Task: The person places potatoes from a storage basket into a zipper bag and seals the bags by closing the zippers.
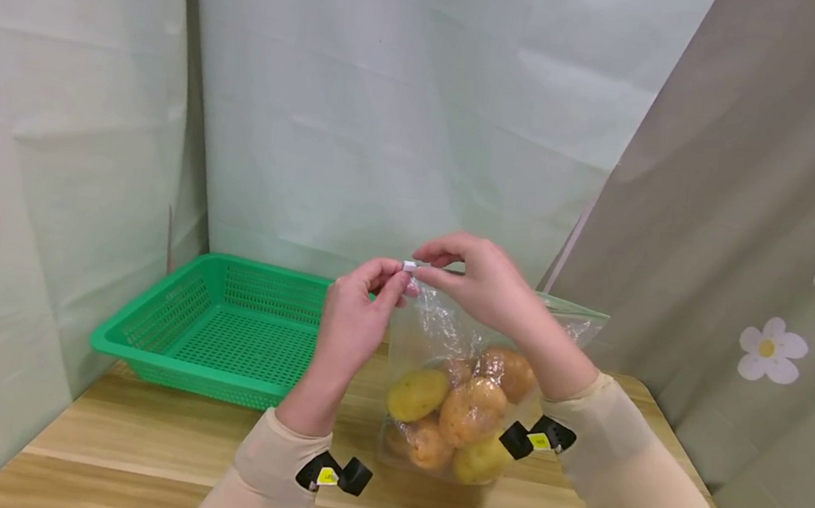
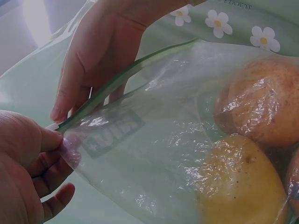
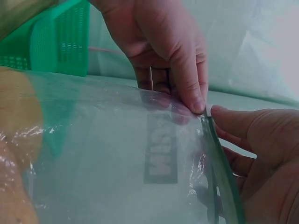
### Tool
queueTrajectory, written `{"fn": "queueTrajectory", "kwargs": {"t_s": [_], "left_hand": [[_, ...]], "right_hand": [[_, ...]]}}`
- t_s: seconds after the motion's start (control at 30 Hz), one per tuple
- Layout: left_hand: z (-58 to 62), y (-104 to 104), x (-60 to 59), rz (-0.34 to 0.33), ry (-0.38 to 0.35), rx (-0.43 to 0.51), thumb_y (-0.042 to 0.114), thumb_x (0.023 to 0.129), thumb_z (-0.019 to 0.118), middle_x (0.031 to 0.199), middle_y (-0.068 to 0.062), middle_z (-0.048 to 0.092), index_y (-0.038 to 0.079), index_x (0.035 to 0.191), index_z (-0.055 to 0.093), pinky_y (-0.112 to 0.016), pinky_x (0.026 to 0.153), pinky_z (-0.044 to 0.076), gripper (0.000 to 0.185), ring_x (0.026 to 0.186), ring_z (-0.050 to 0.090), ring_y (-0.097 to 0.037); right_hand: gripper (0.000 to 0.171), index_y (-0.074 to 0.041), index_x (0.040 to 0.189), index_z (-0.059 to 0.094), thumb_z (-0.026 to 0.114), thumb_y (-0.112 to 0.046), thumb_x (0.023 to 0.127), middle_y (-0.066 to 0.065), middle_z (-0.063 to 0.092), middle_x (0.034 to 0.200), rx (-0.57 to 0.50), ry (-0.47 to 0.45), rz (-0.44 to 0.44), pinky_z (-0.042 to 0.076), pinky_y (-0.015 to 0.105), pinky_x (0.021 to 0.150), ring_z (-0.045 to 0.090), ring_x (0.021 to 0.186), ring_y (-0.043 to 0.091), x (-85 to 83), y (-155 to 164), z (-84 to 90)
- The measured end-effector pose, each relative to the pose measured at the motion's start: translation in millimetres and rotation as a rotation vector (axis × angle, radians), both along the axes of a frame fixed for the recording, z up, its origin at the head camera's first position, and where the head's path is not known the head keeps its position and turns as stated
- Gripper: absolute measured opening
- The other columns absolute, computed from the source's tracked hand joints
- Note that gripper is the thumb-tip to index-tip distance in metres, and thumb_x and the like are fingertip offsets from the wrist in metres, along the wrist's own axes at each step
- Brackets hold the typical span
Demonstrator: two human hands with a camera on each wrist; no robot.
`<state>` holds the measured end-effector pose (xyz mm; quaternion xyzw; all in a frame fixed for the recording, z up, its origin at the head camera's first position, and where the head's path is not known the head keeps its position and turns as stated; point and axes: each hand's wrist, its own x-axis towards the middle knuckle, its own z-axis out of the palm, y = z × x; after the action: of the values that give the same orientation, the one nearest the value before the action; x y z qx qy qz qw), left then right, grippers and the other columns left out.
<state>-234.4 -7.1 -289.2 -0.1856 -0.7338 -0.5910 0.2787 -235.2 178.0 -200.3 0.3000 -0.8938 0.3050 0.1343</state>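
Upright on the wooden table (image 1: 153, 435) stands a clear zip bag (image 1: 444, 334) of potatoes (image 1: 468, 412), its top edge raised above them. Both hands meet at the bag's left top corner, where a small white slider tab (image 1: 409, 266) sits on the green zip strip (image 2: 126, 77). The left hand (image 1: 355, 315) pinches that corner between thumb and forefinger, the other fingers curled loosely beneath. The right hand (image 1: 483, 284) pinches the tab with thumb and fingertips just beside the left thumb, so the two hands touch or nearly touch. Left of the bag, near it on the table, lies a green plastic basket (image 1: 143, 324) with perforated walls. Behind the bag hangs a pale curtain (image 1: 409, 103); to the bag's right hangs a grey cloth (image 1: 771, 245) with white flowers.
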Motion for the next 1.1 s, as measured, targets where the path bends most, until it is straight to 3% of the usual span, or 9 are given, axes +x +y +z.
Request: {"fn": "queueTrajectory", "kwargs": {"t_s": [0.33,1.1], "left_hand": [[0.0,1.4,-1.4,-0.003,0.006,0.001,0.014,0.109,0.072,0.093,-0.001,0.082,0.007,0.110,0.080,-0.028,0.065,0.054,0.011,0.080,0.075,-0.019],[2.3,3.9,0.6,-0.001,-0.012,-0.004,0.014,0.108,0.074,0.093,0.000,0.082,0.008,0.109,0.080,-0.032,0.070,0.058,0.008,0.082,0.075,-0.018]], "right_hand": [[0.013,-0.010,0.115,0.084,0.079,-0.017,0.105,-0.001,0.081,0.109,-0.005,-0.005,-0.009,0.056,0.048,0.101,0.073,0.116,0.022,-4.6,-3.5,-1.0],[0.011,-0.010,0.113,0.084,0.079,-0.017,0.106,-0.002,0.080,0.107,0.006,0.045,-0.006,0.058,0.045,0.098,0.074,0.109,0.019,-4.2,-2.9,-3.5]]}}
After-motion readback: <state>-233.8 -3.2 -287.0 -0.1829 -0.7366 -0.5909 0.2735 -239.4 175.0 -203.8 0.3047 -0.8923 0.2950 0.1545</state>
